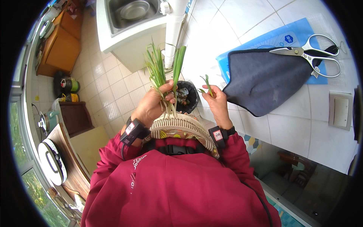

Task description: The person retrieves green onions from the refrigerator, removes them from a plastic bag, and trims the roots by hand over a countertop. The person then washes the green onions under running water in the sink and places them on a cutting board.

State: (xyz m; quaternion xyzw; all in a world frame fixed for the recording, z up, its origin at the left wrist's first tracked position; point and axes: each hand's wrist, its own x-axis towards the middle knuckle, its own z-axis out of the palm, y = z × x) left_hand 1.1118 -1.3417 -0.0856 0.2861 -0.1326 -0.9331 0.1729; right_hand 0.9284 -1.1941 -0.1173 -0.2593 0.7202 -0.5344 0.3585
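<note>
A bunch of long green leafy stalks (157, 68), with pale lower ends, stands upright in my left hand (153, 103). Its fingers are closed around the stalks, and some leaf tips look yellowish. To its right, my right hand (217, 102) pinches a short piece of green leaf (209, 85) between thumb and fingers. Below and between the two hands is a bin with a black liner (192, 99), holding scraps; my left hand and the stalks partly hide it. A striped, patterned cloth (181, 124) lies at my waist, just below the stalks.
A metal basin (135, 10) sits in the sink (113, 27) ahead. White-handled scissors (307, 54) lie on a dark grey cloth (266, 82) over a blue package (227, 61) at right. A white pipe (173, 37) stands beside the sink counter. Bottles (70, 85) and a wooden counter (66, 144) are at left.
</note>
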